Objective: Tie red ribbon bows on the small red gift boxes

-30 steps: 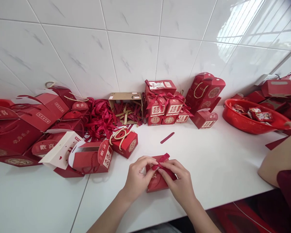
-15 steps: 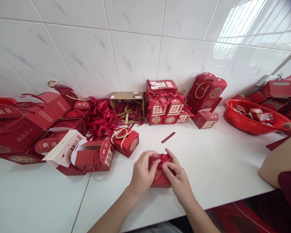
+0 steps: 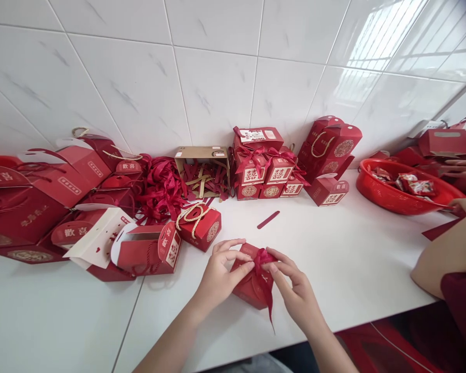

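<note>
Pinching the ribbon [image 3: 264, 258], left hand [image 3: 217, 277] and right hand [image 3: 298, 294] have tipped the red box [image 3: 251, 291] up.

Own hands working: two, left hand [image 3: 217, 277] and right hand [image 3: 300, 296], sharing one small red box [image 3: 248, 291] carrying one ribbon [image 3: 269, 290]. One loose red strip [image 3: 267, 219] is lying beyond. Six ribboned boxes [image 3: 252, 175] are standing stacked at the wall, one over two over three. One cardboard box [image 3: 200, 154], one red basin [image 3: 392, 203] and one rope-handled box [image 3: 206, 233] are sitting around.
</note>
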The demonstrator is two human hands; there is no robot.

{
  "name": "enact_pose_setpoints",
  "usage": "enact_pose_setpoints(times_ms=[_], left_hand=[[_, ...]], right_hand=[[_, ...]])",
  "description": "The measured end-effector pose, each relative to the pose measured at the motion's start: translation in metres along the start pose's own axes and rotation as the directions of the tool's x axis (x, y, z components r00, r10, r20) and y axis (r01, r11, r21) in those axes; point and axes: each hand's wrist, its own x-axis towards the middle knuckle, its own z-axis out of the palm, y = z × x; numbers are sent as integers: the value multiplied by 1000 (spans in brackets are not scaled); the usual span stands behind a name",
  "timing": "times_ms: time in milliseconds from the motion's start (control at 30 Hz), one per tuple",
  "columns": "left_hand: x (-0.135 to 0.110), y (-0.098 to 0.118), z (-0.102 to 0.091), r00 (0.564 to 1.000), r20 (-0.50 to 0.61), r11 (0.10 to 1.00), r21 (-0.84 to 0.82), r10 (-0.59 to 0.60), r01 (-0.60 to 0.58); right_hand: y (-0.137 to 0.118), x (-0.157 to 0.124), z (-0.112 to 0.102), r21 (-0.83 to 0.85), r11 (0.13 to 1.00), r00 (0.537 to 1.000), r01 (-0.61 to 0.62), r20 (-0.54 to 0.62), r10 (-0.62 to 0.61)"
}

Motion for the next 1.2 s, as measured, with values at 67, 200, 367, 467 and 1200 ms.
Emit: enact_pose_setpoints(times_ms=[67,200,367,467,1200], left_hand=[[2,2,-5,999,44,999,26,19,-20],[3,9,-11,994,82,991,106,72,-81],[-1,19,-14,989,139,994,98,41,-55],[-3,21,-16,987,163,995,96,1,-17],[9,31,-26,916,398,998,61,-47,25]], right_hand=[[1,-1,-9,-98,995,999,38,-16,-40],[1,-3,-21,-345,934,994,91,-23,-105],[-11,-4,-27,-351,926,990,141,56,-130],[-23,-5,-30,-269,949,978,167,165,-126],[-38,39,-34,-100,881,770,462,538,-343]])
